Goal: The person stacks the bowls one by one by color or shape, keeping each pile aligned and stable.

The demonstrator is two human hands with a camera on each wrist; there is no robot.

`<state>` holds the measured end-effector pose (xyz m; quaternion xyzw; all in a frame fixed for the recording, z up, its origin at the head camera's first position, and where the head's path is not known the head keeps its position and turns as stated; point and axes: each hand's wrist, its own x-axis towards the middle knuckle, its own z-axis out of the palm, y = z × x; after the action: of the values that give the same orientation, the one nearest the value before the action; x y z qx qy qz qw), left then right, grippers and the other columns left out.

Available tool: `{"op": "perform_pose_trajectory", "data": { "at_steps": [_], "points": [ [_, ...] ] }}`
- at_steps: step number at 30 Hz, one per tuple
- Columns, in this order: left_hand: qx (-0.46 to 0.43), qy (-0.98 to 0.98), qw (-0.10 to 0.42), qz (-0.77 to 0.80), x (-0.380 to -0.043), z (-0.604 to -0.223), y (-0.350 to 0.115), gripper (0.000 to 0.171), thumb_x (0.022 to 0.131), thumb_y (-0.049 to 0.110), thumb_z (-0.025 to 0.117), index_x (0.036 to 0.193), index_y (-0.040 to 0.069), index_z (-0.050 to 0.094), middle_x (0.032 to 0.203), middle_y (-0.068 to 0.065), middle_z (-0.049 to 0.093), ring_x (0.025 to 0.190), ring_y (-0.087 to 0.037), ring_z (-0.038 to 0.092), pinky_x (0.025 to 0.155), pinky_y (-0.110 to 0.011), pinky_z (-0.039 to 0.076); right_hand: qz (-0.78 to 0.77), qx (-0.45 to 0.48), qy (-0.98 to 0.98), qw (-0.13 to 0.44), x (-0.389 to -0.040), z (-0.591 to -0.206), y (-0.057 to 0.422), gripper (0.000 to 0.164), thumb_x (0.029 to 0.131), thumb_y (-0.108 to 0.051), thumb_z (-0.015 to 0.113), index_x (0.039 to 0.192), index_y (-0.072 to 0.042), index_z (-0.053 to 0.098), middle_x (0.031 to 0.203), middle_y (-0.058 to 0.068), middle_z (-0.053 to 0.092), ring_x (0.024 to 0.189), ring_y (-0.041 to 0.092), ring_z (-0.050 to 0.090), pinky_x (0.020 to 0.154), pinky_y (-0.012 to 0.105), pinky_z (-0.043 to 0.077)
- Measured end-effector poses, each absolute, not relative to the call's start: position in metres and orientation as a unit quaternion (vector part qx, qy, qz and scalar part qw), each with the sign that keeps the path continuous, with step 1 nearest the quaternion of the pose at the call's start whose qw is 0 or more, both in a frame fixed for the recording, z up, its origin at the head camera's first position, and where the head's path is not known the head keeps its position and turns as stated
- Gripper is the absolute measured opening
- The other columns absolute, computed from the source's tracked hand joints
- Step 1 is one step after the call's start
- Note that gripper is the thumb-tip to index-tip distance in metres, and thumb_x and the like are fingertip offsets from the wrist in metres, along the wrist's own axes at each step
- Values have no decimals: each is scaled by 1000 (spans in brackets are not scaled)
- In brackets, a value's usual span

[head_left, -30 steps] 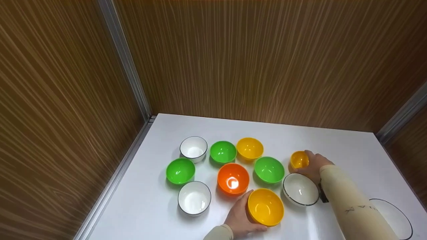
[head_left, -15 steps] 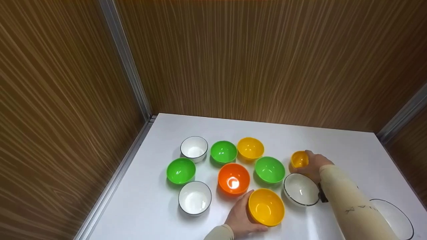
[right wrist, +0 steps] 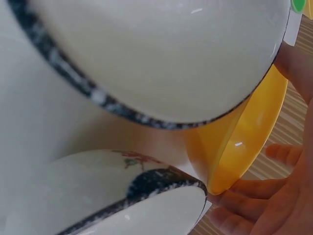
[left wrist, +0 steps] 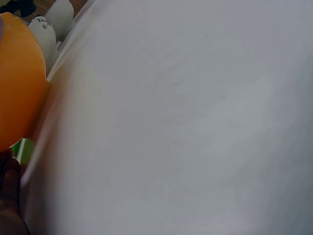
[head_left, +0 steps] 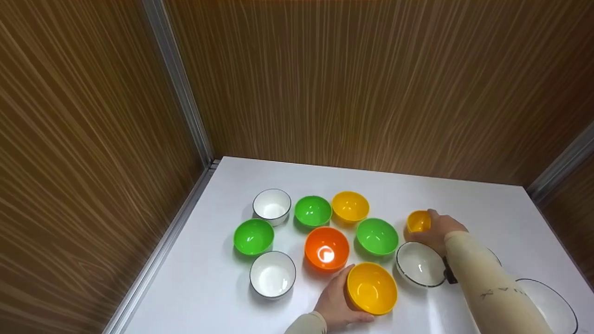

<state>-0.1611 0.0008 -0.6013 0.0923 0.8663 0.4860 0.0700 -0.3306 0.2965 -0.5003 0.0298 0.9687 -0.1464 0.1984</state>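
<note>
My left hand (head_left: 336, 299) grips a yellow bowl (head_left: 372, 288) from its left side at the front of the table, thumb at the near side. In the left wrist view this bowl (left wrist: 19, 83) fills the upper left corner, with fingertips (left wrist: 11, 181) below it. Farther back on the right, a second yellow bowl (head_left: 417, 221) has my right hand (head_left: 438, 232) round its right side. The right wrist view shows that bowl (right wrist: 244, 137) between thumb and fingers, partly behind a white dark-rimmed bowl (right wrist: 171, 63). This white bowl (head_left: 420, 265) stands just in front of it.
An orange bowl (head_left: 326, 249), a middle green bowl (head_left: 377, 236) and a yellow bowl (head_left: 350, 207) stand between and behind the hands. Left are green bowls (head_left: 254, 237) and white bowls (head_left: 273, 274). Another white bowl (head_left: 547, 304) sits right, partly behind the right sleeve (head_left: 492, 283).
The head view has shifted slightly, and a bit of another white bowl's rim now shows past the right sleeve. Both hands and the bowls keep their places.
</note>
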Motion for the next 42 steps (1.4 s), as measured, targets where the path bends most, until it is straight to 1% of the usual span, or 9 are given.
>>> {"op": "perform_pose_trajectory", "data": {
  "at_steps": [4,6,12,16,19,24,29,36,42],
  "points": [
    [95,865,72,487,-161,-601,2,119,49,67,83,149,31,28,146,12,39,132,-11,40,111,-42,32,-157,44,966,198,-331,-503,301,123,67,-74,67,152,-4,13,127,34,48,102,45,52,85,62,47],
    [97,864,72,489,-161,-601,2,119,49,66,83,149,31,27,146,12,39,132,-12,40,111,-42,32,-153,34,969,191,-330,-501,302,124,66,-76,66,152,-3,13,127,34,49,102,45,52,85,62,47],
    [97,863,66,491,-162,-601,1,118,50,64,84,149,31,28,147,11,39,131,-12,41,111,-43,32,-133,-30,979,150,-330,-486,301,116,71,-72,65,149,0,20,117,32,55,100,44,55,86,63,46],
    [97,861,65,495,-162,-602,1,117,50,63,85,148,31,29,146,12,40,131,-12,41,111,-42,32,-120,-62,983,123,-326,-476,301,111,74,-68,67,148,2,23,117,33,54,101,45,56,86,63,47],
    [99,861,61,495,-162,-602,1,117,50,63,85,148,31,29,145,12,41,130,-11,41,111,-42,32,-109,-85,986,94,-321,-468,300,108,74,-65,68,146,3,25,117,34,55,99,45,57,83,62,49],
    [109,862,49,492,-162,-602,1,117,51,63,85,148,29,30,144,10,42,130,-12,42,111,-41,33,-99,-120,986,53,-311,-458,296,104,74,-62,71,145,0,30,117,34,55,96,45,58,78,61,51],
    [118,860,47,494,-161,-603,0,117,52,63,84,149,26,30,145,8,42,131,-13,42,111,-42,33,-100,-144,984,35,-298,-447,287,104,72,-63,72,147,-4,31,126,35,51,101,47,58,81,63,50],
    [115,860,52,494,-162,-604,0,118,52,61,85,150,25,30,146,5,41,131,-15,42,111,-43,33,-114,-197,974,8,-281,-440,270,101,69,-56,78,147,-10,34,127,27,54,100,39,61,81,57,52],
    [120,863,48,488,-163,-604,0,118,52,65,83,149,25,30,147,6,41,132,-15,41,111,-43,33,-120,-242,963,1,-269,-437,253,101,68,-57,79,147,-14,35,128,22,55,100,35,61,80,55,54]
  ]
}}
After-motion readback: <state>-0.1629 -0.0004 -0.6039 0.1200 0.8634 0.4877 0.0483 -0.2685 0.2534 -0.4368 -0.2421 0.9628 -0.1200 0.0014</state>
